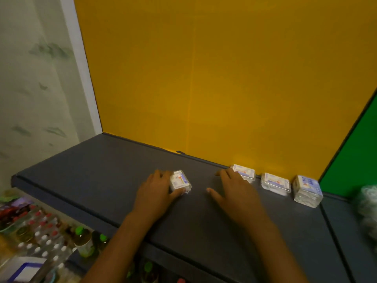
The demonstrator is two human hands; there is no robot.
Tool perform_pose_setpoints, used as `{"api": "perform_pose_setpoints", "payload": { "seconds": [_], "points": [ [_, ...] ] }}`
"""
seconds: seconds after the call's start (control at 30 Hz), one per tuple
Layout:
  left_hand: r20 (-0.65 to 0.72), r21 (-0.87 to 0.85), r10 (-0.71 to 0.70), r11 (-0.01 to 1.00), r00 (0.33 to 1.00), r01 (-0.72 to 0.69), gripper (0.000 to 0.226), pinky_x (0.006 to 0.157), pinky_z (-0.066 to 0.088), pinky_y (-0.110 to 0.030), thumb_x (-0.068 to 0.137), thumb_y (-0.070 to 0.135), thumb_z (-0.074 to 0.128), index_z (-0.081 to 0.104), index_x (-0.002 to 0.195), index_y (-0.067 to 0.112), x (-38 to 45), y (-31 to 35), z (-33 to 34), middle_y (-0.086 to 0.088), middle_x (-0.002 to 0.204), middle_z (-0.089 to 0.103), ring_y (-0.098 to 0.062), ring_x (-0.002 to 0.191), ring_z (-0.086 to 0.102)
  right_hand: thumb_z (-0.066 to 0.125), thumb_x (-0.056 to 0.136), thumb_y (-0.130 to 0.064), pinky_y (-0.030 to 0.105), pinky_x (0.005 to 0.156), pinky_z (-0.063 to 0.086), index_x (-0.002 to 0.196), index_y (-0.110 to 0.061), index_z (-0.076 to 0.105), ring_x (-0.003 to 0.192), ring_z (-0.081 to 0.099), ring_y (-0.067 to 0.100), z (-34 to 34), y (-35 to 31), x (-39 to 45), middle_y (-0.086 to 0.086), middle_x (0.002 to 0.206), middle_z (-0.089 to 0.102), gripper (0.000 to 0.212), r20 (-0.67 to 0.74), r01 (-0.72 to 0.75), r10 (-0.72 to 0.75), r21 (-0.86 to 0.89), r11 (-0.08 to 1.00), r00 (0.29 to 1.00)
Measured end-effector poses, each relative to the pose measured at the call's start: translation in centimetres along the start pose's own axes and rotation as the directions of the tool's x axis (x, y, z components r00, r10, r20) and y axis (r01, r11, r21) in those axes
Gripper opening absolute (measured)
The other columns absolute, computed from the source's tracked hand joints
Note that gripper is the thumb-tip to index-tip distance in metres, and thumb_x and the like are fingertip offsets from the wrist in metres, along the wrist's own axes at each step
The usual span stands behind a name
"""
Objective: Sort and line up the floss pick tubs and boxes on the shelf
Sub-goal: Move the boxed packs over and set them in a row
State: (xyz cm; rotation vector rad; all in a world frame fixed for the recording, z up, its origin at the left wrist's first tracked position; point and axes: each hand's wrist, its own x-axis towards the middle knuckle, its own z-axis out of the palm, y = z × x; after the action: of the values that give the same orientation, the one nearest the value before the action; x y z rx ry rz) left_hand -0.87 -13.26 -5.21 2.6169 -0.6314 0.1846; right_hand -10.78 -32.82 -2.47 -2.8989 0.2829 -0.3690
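dim light; yellow back panel, green panel at right, pale wall at left.

A yellow back panel fills the upper middle of the frame, a green panel the right edge, a pale marbled wall the left. Lower left, small capped bottles crowd together; a blurred, perhaps plastic-wrapped bundle sits far right
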Motion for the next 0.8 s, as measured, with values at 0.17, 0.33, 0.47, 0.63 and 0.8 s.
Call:
{"api": "perform_pose_setpoints", "payload": {
  "seconds": [0.17, 0.33, 0.47, 0.63, 0.8],
  "points": [
    [0.004, -0.078, 0.042, 0.996, 0.999, -0.041, 0.069, 0.091, 0.043, -0.033, 0.079, 0.065, 0.06, 0.047, 0.132, 0.024, 2.0, 0.3, 1.3, 0.0, 0.13, 0.052, -0.019, 0.116, 0.05, 0.047, 0.091, -0.061, 0.031, 0.099, 0.045, 0.143, -0.026, 0.035, 0.128, 0.046, 0.016, 0.2, 0.5, 0.0, -0.001, 0.146, 0.041, 0.063, -0.011, -0.063, 0.063, 0.003, 0.998, 0.998],
    [0.116, -0.124, 0.052, 0.992, 0.992, -0.037, 0.074, 0.099, 0.04, -0.031, 0.079, 0.05, 0.07, 0.039, 0.14, 0.021, 3.7, 0.8, 3.0, -0.002, 0.139, 0.045, -0.019, 0.124, 0.046, 0.046, 0.091, -0.062, 0.032, 0.099, 0.047, 0.143, -0.027, 0.035, 0.127, 0.047, 0.016, 0.1, 1.7, 0.3, -0.001, 0.145, 0.041, 0.064, -0.018, -0.091, 0.091, 0.007, 0.996, 0.996],
    [0.104, -0.115, 0.089, 0.99, 0.991, -0.077, 0.064, 0.095, 0.04, -0.027, 0.083, 0.04, 0.07, 0.044, 0.138, 0.02, 5.1, 0.5, 3.9, -0.008, 0.134, 0.048, -0.021, 0.119, 0.049, 0.046, 0.091, -0.061, 0.032, 0.101, 0.046, 0.144, -0.026, 0.034, 0.128, 0.046, 0.017, -0.1, 3.1, 0.8, -0.001, 0.146, 0.041, 0.064, -0.018, -0.099, 0.099, -0.002, 0.995, 0.995],
    [-0.04, -0.275, 0.164, 0.947, 0.986, -0.169, 0.06, 0.091, 0.043, -0.028, 0.077, 0.032, 0.078, 0.052, 0.13, 0.024, 6.1, 2.1, 3.8, 0.0, 0.125, 0.056, -0.018, 0.112, 0.054, 0.049, 0.092, -0.056, 0.028, 0.096, 0.045, 0.138, -0.026, 0.039, 0.121, 0.05, 0.015, -0.7, 5.2, 1.8, -0.003, 0.14, 0.045, 0.056, -0.069, -0.085, 0.084, -0.016, 0.996, 0.994],
    [-0.205, -0.417, 0.301, 0.834, 0.931, -0.361, 0.061, 0.086, 0.043, -0.018, 0.072, 0.019, 0.082, 0.053, 0.125, 0.027, 8.0, 5.7, 3.0, 0.011, 0.119, 0.053, -0.008, 0.108, 0.053, 0.052, 0.093, -0.05, 0.029, 0.094, 0.045, 0.135, -0.028, 0.041, 0.119, 0.05, 0.016, -1.7, 8.3, 2.7, -0.003, 0.136, 0.047, 0.049, -0.094, -0.093, 0.091, -0.019, 0.995, 0.991]
  ]
}}
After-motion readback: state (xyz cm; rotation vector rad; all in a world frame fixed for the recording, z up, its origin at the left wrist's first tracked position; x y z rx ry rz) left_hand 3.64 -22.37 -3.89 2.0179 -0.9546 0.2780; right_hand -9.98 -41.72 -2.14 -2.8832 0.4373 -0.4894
